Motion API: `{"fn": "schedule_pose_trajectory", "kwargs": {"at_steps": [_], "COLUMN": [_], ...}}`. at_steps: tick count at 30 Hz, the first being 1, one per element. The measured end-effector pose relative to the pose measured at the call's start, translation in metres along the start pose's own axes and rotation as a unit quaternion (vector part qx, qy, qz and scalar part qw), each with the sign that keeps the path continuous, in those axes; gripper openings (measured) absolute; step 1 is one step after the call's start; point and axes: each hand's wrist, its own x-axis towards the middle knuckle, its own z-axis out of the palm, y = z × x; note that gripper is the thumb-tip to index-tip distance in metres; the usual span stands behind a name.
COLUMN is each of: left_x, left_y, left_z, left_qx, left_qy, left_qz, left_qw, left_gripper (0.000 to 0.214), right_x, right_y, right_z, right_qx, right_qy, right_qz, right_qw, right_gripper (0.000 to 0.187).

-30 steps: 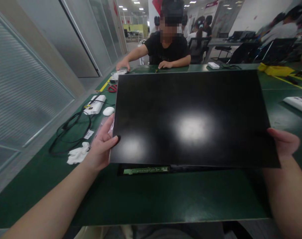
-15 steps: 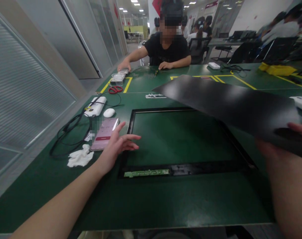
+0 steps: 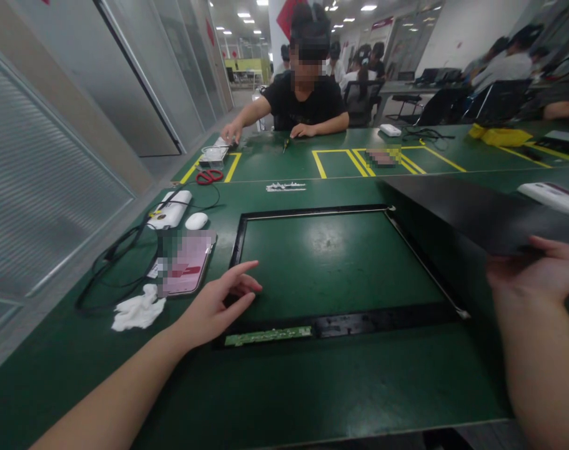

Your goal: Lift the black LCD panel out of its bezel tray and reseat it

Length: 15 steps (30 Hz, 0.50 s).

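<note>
My right hand (image 3: pixel 537 269) grips the near edge of a dark, flat panel (image 3: pixel 481 209), which is tilted and raised over the right of the table. Just left of it, a thin black rectangular frame (image 3: pixel 382 317) lies flat on the green tabletop (image 3: pixel 359 387). Along the frame's near side sits a narrow green circuit board (image 3: pixel 268 335). Over the frame's left side hovers my left hand (image 3: pixel 228 300), holding nothing, with the index finger stretched out and the others partly bent. Whether it touches the frame I cannot tell.
Left of the frame lie a phone (image 3: pixel 190 262), a crumpled tissue (image 3: pixel 138 307), a white mouse (image 3: pixel 197 220), a white box (image 3: pixel 170 209) and black cables. Red-handled scissors (image 3: pixel 210 177) and white strips (image 3: pixel 285 187) lie farther back. A person (image 3: pixel 307 103) sits opposite.
The dark panel has moved right and lower with my right hand, uncovering the frame's far right corner. My left hand's fingers have drawn in somewhat. The view has shifted slightly.
</note>
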Motion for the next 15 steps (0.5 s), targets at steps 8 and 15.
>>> {"fn": "schedule_pose_trajectory", "kwargs": {"at_steps": [8, 15], "left_x": [0.001, 0.001], "left_y": [-0.001, -0.001], "left_z": [-0.003, -0.005], "left_qx": [0.055, 0.104], "left_qy": [-0.006, -0.021], "left_qz": [0.028, 0.059], "left_qw": [0.998, 0.993], "left_gripper": [0.040, 0.029], "right_x": [0.011, 0.017], "right_y": [0.016, 0.024], "right_z": [0.006, 0.006], "right_qx": [0.072, 0.052], "right_qy": [0.029, 0.018], "right_qz": [0.117, 0.175], "right_qw": [0.990, 0.983], "right_gripper": [0.028, 0.029]}}
